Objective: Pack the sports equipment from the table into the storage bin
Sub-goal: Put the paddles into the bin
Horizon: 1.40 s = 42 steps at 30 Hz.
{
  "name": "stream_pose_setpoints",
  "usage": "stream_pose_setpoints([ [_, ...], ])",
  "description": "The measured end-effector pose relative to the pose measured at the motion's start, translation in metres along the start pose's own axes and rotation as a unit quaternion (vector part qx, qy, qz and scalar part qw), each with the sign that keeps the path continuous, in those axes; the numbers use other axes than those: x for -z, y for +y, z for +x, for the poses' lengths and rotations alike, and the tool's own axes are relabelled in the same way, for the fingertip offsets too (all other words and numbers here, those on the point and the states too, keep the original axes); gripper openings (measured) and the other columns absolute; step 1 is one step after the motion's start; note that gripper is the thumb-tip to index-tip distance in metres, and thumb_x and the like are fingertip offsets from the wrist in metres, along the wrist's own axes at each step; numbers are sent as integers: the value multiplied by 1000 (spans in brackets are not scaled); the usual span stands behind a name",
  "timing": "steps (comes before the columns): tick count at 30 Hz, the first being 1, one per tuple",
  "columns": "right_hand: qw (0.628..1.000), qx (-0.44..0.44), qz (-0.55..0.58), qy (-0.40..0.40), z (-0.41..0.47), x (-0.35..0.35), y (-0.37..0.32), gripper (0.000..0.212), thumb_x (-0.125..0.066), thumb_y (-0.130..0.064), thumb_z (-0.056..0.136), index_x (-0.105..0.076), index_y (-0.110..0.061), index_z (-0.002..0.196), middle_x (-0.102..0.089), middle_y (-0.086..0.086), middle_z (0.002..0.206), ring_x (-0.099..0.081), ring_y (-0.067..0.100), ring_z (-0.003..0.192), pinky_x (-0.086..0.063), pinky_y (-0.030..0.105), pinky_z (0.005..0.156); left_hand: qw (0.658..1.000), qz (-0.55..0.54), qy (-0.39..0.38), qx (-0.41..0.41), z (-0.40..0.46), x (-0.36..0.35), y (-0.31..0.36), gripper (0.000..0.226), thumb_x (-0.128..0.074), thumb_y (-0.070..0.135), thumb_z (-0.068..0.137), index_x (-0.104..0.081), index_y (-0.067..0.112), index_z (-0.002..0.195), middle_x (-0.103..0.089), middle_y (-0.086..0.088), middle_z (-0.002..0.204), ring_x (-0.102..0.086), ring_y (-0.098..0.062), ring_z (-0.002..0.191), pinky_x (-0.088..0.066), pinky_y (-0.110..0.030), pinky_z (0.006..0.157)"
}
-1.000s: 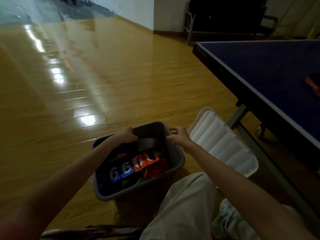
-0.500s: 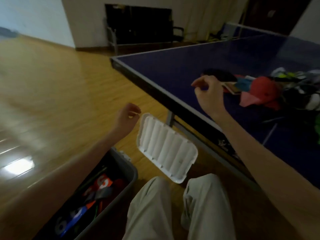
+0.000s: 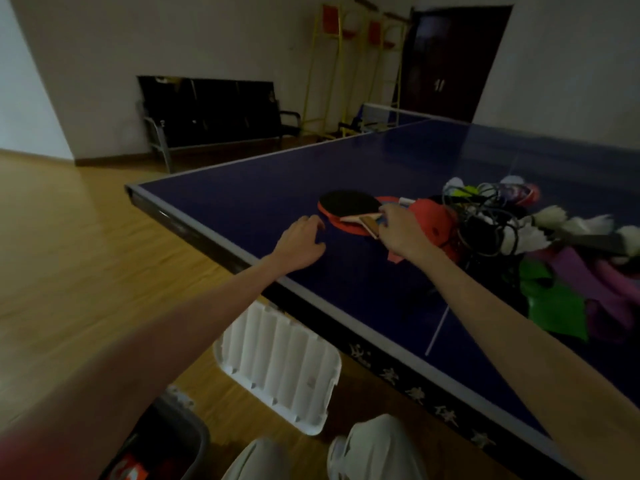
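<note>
Mid-frame, the right hand (image 3: 398,230) is curling its fingers around the handles of two stacked paddles (image 3: 349,206) lying on the blue table (image 3: 242,202). The left hand (image 3: 301,244) is hovering just left of them, fingers loosely bent, holding nothing. The gray bin (image 3: 187,441) is sitting at the lower left.

— How were the arms?
— Both reached forward, bare to past the elbow.
— And the left hand (image 3: 302,244)?
— Palm down, fingers loosely curled, holding nothing.
— The right hand (image 3: 401,232)?
— Fingers bent forward in a closing grip; whether they pinched anything was unclear.
</note>
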State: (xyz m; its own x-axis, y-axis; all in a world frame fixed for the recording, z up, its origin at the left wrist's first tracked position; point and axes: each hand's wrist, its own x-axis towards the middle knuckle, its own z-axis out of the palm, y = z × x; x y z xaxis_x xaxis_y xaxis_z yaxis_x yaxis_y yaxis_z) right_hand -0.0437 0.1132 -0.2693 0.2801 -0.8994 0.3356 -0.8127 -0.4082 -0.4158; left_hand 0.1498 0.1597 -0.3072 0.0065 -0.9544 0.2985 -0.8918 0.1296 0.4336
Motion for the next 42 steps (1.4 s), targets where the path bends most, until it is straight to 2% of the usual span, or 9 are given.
stream_pose_setpoints([
  [4, 986, -45, -109, -117, 35, -36, 8, 33, -43, -18, 92, -54, -4, 120, -57, 20, 119, -57, 35, 103, -48, 39, 87, 999, -15, 28, -3, 6, -8, -7, 28, -57, 13, 86, -54, 12, 113, -55, -7, 115, -55, -21, 105, -43, -31, 86],
  [12, 980, -53, -156, -110, 34, -40, 6, 43, -43, -25, 99, -38, 0, 134, -47, 23, 132, -50, 37, 118, -40, 44, 95, 995, -89, 26, 24, 6, -6, -16, 19, -57, 9, 84, -61, 13, 102, -57, -4, 112, -57, -17, 102, -50, -35, 89],
  [19, 968, -56, 244, 8, 44, 12, 17, 35, -45, -24, 99, -54, -6, 71, -53, 7, 63, -54, 16, 60, -38, 28, 57, 999, -44, 31, -10, 6, -11, -15, 17, -57, 10, 84, -61, 12, 100, -56, -3, 109, -57, -18, 98, -49, -31, 83],
  [22, 916, -40, 387, 93, 37, 40, 19, 19, -50, -18, 98, -59, -5, 87, -57, 2, 67, -55, -2, 49, -44, 14, 51, 1000, 9, 22, -20, 13, -14, -12, 19, -60, 24, 87, -59, 15, 103, -58, -3, 110, -56, -20, 101, -48, -35, 86],
  [27, 915, -124, 379, 57, 34, 45, 29, 19, -55, -3, 86, -53, -9, 67, -50, 6, 55, -50, 10, 40, -42, 26, 47, 990, 128, -34, -45, 40, -21, 6, 56, -55, 58, 84, -47, 15, 119, -49, -8, 123, -49, -24, 110, -44, -42, 92],
  [31, 869, -213, 436, 92, 27, 29, 37, 25, -63, -21, 87, -49, -12, 68, -45, 3, 53, -41, 13, 44, -33, 25, 42, 979, 154, -127, -42, 70, -21, 23, 88, -49, 72, 79, -25, 20, 146, -28, -11, 150, -31, -32, 136, -27, -52, 110],
  [35, 816, -260, 512, 70, 28, 27, 43, 27, -61, -17, 89, -45, -15, 69, -38, 0, 53, -37, 7, 36, -30, 18, 34, 960, 168, -209, -85, 90, -22, 28, 64, -40, 59, 92, -35, 19, 141, -39, -9, 146, -44, -26, 126, -37, -42, 105],
  [38, 775, -280, 564, 55, 32, 28, 45, 27, -55, -7, 88, -39, -15, 68, -34, -1, 50, -33, 4, 29, -27, 16, 31, 939, 250, -172, -160, 94, -25, 27, 52, -32, 53, 96, -47, 14, 126, -54, -11, 127, -58, -23, 105, -48, -37, 87],
  [42, 744, -295, 599, 26, 38, 24, 48, 33, -48, -3, 86, -32, -19, 63, -30, -7, 37, -28, 4, 27, -23, 15, 30, 918, 299, -115, -234, 97, -25, 37, 36, -34, 31, 101, -45, 12, 130, -59, -8, 122, -60, -20, 100, -36, -23, 74],
])
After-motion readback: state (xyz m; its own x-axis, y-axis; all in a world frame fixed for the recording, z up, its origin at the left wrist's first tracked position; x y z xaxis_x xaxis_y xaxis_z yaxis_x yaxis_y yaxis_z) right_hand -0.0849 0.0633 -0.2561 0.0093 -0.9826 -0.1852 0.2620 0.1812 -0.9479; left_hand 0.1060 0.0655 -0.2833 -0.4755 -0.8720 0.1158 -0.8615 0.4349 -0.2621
